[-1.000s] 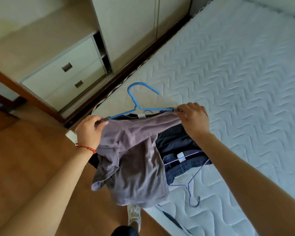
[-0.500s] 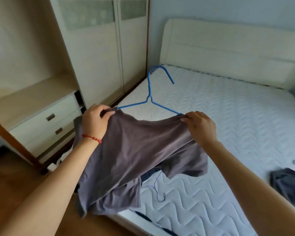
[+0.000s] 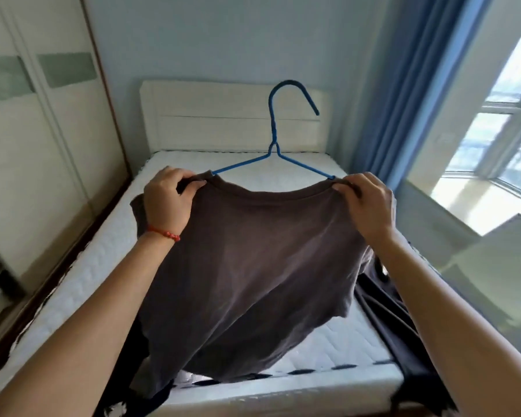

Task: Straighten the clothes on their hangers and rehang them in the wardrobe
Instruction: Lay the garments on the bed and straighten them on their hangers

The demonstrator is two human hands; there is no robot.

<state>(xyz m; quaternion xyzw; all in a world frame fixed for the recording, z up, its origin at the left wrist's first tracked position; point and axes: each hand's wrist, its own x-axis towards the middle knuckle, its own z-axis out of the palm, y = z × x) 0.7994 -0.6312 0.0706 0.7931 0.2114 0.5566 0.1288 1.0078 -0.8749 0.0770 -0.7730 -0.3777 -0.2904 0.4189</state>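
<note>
You're holding the grey shirt (image 3: 247,266) up over the bed (image 3: 343,335): your left hand (image 3: 167,200) grips one shoulder, your right hand (image 3: 369,203) pinches the other, and the blue hanger (image 3: 273,145) pokes up from the collar between them.

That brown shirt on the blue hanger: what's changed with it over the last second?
The brown shirt has been lifted off the pile on the bed and held up, now spread flat with the blue hanger upright. Both the left hand and right hand still grip its shoulders as before.
</note>
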